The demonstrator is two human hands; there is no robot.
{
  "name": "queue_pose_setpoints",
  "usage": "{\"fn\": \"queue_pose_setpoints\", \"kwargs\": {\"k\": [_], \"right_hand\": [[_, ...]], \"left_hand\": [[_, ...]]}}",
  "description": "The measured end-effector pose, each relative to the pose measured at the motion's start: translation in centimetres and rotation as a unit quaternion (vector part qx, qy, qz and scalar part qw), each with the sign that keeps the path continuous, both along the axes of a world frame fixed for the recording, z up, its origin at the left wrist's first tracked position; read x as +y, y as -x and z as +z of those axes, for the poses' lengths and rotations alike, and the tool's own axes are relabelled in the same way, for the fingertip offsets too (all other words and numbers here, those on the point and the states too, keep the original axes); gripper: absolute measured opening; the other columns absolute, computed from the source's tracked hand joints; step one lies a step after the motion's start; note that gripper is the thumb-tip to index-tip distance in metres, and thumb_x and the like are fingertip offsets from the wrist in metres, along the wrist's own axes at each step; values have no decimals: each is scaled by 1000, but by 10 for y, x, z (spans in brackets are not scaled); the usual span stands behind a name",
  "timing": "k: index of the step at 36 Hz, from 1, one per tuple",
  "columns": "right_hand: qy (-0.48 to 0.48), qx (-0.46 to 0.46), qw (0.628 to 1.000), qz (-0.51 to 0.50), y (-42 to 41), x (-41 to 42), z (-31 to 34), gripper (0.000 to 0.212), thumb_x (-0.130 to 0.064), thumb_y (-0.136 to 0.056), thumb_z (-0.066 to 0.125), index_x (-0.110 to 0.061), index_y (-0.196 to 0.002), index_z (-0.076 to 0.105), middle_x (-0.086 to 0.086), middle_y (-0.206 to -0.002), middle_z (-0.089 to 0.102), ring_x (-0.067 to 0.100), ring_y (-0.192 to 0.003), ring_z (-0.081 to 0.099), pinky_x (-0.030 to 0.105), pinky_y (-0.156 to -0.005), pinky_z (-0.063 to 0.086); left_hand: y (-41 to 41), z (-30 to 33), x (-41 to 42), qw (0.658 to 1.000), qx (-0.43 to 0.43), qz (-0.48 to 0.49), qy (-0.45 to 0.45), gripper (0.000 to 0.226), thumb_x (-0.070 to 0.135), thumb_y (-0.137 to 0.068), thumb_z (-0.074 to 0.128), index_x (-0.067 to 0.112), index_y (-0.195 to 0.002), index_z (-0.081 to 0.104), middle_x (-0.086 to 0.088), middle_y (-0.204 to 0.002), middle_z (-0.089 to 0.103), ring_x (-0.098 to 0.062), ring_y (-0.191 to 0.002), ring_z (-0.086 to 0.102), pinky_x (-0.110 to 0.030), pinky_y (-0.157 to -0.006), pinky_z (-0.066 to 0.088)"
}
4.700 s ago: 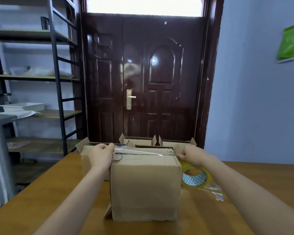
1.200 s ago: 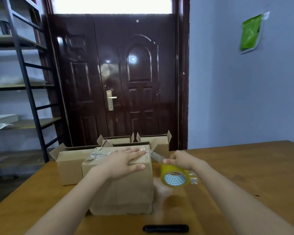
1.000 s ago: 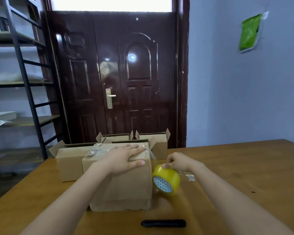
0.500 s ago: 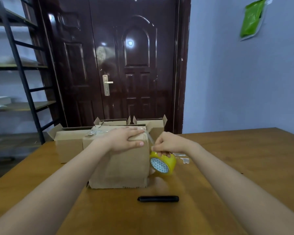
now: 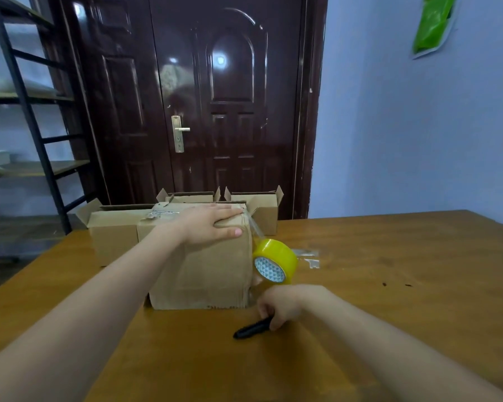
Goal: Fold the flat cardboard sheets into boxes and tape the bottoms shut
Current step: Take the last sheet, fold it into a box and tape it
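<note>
A brown cardboard box (image 5: 204, 274) stands bottom-up on the wooden table (image 5: 375, 256) in front of me. My left hand (image 5: 209, 224) lies flat on its top near the right edge, fingers straight, pressing the tape strip down. A yellow tape roll (image 5: 275, 261) hangs beside the box's right side from a clear strip running up to the top edge. My right hand (image 5: 279, 304) is low in front of the box, fingers curled round a black cutter (image 5: 250, 329) that lies on the table.
Several open-topped folded boxes (image 5: 114, 230) stand behind the taped box at the table's far edge. Scraps of clear tape (image 5: 310, 258) lie to the right of the roll. A dark door and a metal shelf rack (image 5: 35, 134) are beyond the table.
My right hand has let go of the tape roll and dropped to the black cutter, gripping it. The roll now hangs by its strip. My left hand stays on the box top.
</note>
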State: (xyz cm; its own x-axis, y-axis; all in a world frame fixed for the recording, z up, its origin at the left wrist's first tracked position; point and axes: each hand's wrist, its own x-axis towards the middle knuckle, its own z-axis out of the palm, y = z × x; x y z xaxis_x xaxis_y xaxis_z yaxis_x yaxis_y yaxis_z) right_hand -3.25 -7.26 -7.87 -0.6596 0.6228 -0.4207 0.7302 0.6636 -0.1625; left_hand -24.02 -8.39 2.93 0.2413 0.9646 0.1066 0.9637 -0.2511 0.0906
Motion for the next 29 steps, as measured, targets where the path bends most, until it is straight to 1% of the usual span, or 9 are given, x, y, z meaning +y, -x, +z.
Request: {"fn": "queue_pose_setpoints", "kwargs": {"k": [3, 5, 8, 11, 15, 19, 22, 25, 29], "right_hand": [[101, 97, 989, -42, -6, 3, 12, 11, -12, -90, 61, -11, -97, 53, 10, -96, 64, 13, -70, 59, 25, -64, 49], [189, 190, 962, -56, -12, 6, 23, 14, -8, -92, 59, -16, -89, 48, 3, -80, 63, 10, -61, 60, 25, -61, 52], [223, 328, 915, -70, -21, 13, 35, 16, -6, -92, 58, -17, -93, 47, -4, -69, 59, 10, -56, 54, 23, -56, 45], [260, 428, 860, -103, -28, 21, 46, 16, -4, -96, 50, -13, -108, 48, -3, -68, 57, 9, -54, 48, 21, -56, 41], [310, 408, 853, -103, -34, 26, 53, 34, -1, -99, 40, 3, -132, 44, -1, -76, 53, 7, -64, 50, 21, -64, 44], [363, 395, 840, -77, -44, 27, 59, 38, 8, -94, 36, 6, -131, 45, 0, -81, 54, 8, -70, 53, 20, -64, 46], [324, 459, 821, -103, -53, 31, 62, 27, 5, -95, 39, -2, -113, 57, 2, -76, 52, 9, -62, 50, 18, -56, 44], [273, 533, 783, -170, -59, 36, 61, 18, -4, -99, 42, -3, -97, 60, 3, -69, 50, 10, -50, 43, 19, -46, 36], [123, 483, 835, -231, -56, 33, 60, 28, -21, -100, 47, -6, -80, 60, 0, -57, 48, 9, -42, 36, 21, -43, 29]], "left_hand": [[0, 0, 0, 1000, -3, -1, 0, 64, 62, -89, 42, 42, -147, 25, 12, -155, 25, -13, -143, 23, -32, -116, 19], [1, 0, 1, 1000, -5, -2, -2, 64, 63, -88, 43, 42, -146, 26, 13, -155, 25, -13, -143, 23, -32, -116, 19], [4, -3, 4, 1000, -9, -6, -9, 66, 66, -86, 42, 43, -146, 27, 15, -154, 26, -12, -143, 23, -32, -115, 20], [5, -5, 5, 1000, -9, -6, -12, 76, 78, -78, 35, 42, -145, 28, 16, -153, 28, -12, -142, 26, -32, -115, 22], [6, -6, 7, 1000, -4, -1, -12, 69, 72, -84, 38, 44, -145, 26, 15, -154, 28, -13, -141, 27, -34, -115, 24], [6, -3, 6, 1000, -7, 2, 4, 79, 82, -76, 29, 46, -145, 24, 15, -154, 26, -14, -142, 27, -34, -115, 25], [3, -3, 4, 1000, -5, 8, -4, 63, 66, -89, 38, 43, -146, 25, 13, -153, 28, -15, -139, 30, -32, -110, 27], [-1, 0, 3, 1000, -3, 11, 3, 61, 63, -90, 40, 43, -145, 27, 9, -148, 33, -18, -134, 37, -32, -105, 31], [-8, 4, 5, 1000, 16, 15, 13, 62, 62, -88, 45, 45, -144, 24, 1, -134, 38, -23, -128, 39, -35, -100, 36]]}}
